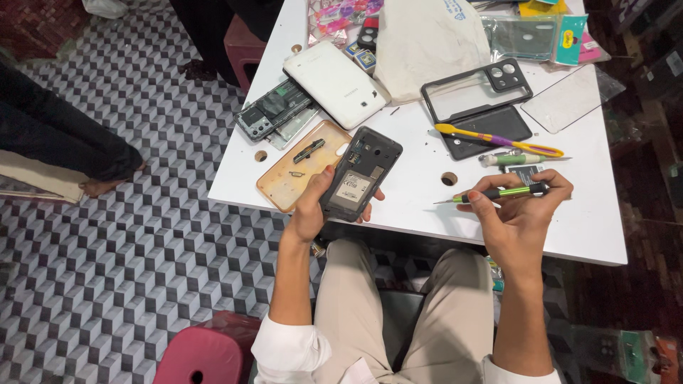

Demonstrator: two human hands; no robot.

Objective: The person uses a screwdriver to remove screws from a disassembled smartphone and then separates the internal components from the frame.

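phone: dark opened phone (359, 176) with its back cover off, insides and a pale label showing, sitting over the near edge of the white table (427, 206)
left hand: left hand (313, 206) wraps it from below, thumb along the left edge, fingertips poking out on the right side, so it's gripped firmly
screwdriver: thin green and black screwdriver (498, 193) lying roughly level, metal tip aimed left toward the phone but well apart from it
right hand: right hand (519, 210) pinches the screwdriver between thumb and fingers, closed around the handle
orange case: see-through orange phone case (292, 171) just left of the phone, open side up, with a small dark part (309, 150) lying inside it
white device: white phone-ish slab (334, 84) further back, partly lying on a clear stripped phone (274, 114)
black case: black framed case (475, 89) behind the right hand, with a yellow and purple pry tool (498, 140) lying across a dark panel just in front of it
stool: pink stool (203, 355) on the patterned floor, near the left elbow
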